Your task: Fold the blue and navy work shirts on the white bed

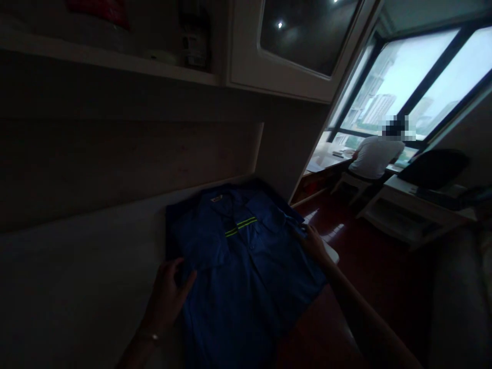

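A dark blue work shirt [246, 261] with a yellow-green reflective stripe lies spread flat on a pale surface [77, 277], collar toward the wall. My left hand [169, 292] rests at the shirt's left edge, thumb and fingers pinched on the cloth. My right hand [313, 243] reaches across to the shirt's right edge near the sleeve, with its fingers closed on the fabric. The room is dim, so fine finger detail is hard to see.
A wooden wall panel [130, 159] runs behind the surface, with a shelf and a white cabinet [284, 56] above. At the right, a person in a white shirt [376, 154] sits at a window desk. A dark chair [434, 166] and low white table [407, 210] stand on the red floor.
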Available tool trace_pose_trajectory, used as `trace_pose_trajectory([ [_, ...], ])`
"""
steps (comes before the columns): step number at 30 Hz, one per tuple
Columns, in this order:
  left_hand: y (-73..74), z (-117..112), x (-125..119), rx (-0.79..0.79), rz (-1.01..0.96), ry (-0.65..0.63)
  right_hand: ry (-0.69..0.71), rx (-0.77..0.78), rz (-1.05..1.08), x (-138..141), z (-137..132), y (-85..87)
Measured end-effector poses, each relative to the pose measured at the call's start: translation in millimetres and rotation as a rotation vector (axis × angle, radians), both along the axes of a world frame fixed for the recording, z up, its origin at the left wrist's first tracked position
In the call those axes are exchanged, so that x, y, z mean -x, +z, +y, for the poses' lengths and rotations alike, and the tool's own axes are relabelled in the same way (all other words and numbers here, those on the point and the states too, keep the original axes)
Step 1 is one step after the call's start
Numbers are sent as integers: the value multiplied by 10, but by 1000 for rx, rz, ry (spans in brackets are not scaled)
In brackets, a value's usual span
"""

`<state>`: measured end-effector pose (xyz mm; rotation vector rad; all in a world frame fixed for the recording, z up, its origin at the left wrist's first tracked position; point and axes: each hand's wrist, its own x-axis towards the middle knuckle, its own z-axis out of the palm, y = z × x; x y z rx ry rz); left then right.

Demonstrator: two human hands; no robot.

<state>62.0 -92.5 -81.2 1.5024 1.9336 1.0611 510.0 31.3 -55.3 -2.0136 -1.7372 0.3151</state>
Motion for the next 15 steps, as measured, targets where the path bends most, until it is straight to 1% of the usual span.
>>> trace_pose_trajectory([
  [1, -37, 130, -10, -25, 85, -9, 32, 29, -47, 140, 184, 47],
  [3, -109, 327, -39, 12, 203, -38, 48, 95, -116, 370, 518, 120],
  [5, -139, 428, -69, 85, 236, -53, 24, 156, -143, 516, 770, 160],
  [6, -134, 446, -78, 110, 231, -59, 10, 183, -149, 563, 856, 167],
  [9, -56, 411, -56, 108, 170, -73, -23, 252, -181, 666, 960, 165],
  [11, 9, 340, 9, 96, 101, -49, -9, 244, -202, 748, 948, 181],
  [13, 60, 235, 111, 91, -11, -3, 47, 207, -201, 852, 918, 238],
  [15, 97, 87, 246, 82, -170, 49, 124, 161, -170, 966, 893, 337],
])
